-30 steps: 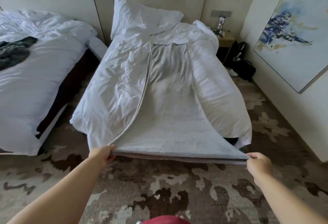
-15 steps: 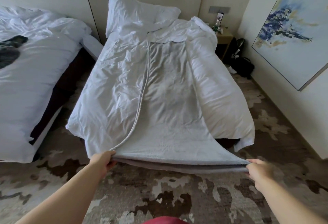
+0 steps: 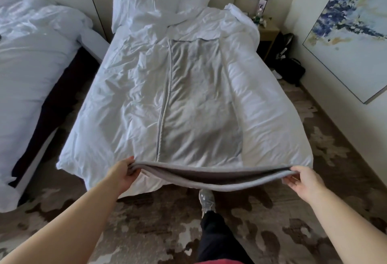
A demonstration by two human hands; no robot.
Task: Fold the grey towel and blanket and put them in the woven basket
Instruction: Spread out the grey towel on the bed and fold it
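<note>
A long light-grey towel [image 3: 194,106] lies lengthwise, folded double, along the middle of the white bed [image 3: 117,104]. Its near end is lifted off the foot of the bed and sags between my hands. My left hand [image 3: 123,174] pinches the near left corner. My right hand [image 3: 303,180] pinches the near right corner. Both layers of the fold show at the raised edge [image 3: 213,177]. No woven basket is in view, and the dark grey blanket is out of sight.
A second white bed [image 3: 31,79] stands at the left with a dark gap between. A nightstand [image 3: 268,33] and black bags [image 3: 293,69] sit at the back right. A painting [image 3: 351,33] hangs on the right wall. My shoe [image 3: 207,199] steps on patterned carpet.
I have stepped closer to the bed and raised the towel's near end higher. The dark blanket on the left bed has left the view.
</note>
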